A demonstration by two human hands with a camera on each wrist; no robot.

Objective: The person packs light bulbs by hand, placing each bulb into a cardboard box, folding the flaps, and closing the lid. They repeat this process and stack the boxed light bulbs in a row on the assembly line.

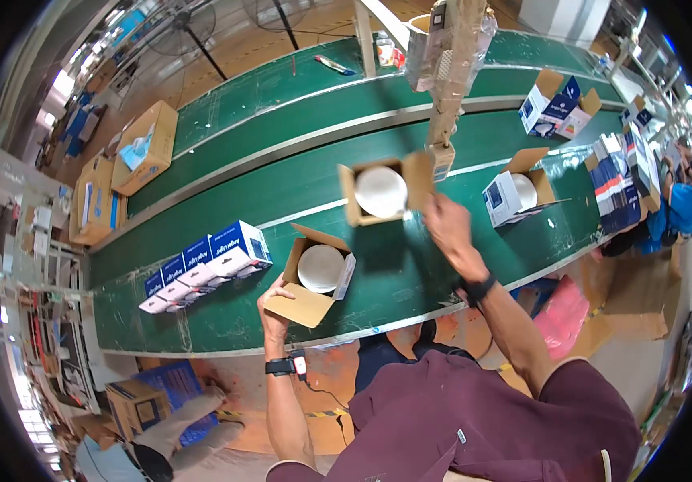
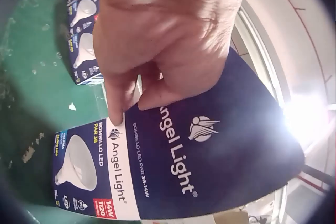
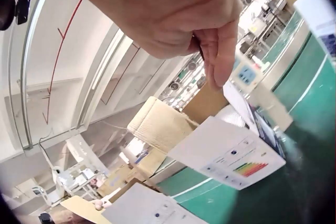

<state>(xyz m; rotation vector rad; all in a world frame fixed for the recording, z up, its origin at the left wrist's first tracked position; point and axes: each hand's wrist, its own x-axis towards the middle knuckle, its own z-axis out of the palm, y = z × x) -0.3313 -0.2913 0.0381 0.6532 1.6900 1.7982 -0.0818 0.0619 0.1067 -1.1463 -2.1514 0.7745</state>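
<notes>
Across the scene, table: long and green-topped; the blue and white boxes are borne on it.
Maroon shirt: worn by the person stationed at the table's near edge.
Cardboard cartons: two, set at the far left; pale blue material is contained in the farther one.
Closed boxes: four, lined up in a row at the left.
Left open box: placed just right of that row, near the table's near edge; "Angel Light" is printed on it.
Right open box: held farther and to the right, its flaps spread; whether it is rested on the table cannot be told.
Third open box: stood well to the right.
Left hand: closed in a narrow grip; the left open box is held at its left edge, by the flap.
Right hand: fingers drawn together; the right open box is pinched at its right flap.
Round white bulbs: one is seated in each of these three open boxes.
Wrist straps: black, one worn on each wrist.
</notes>
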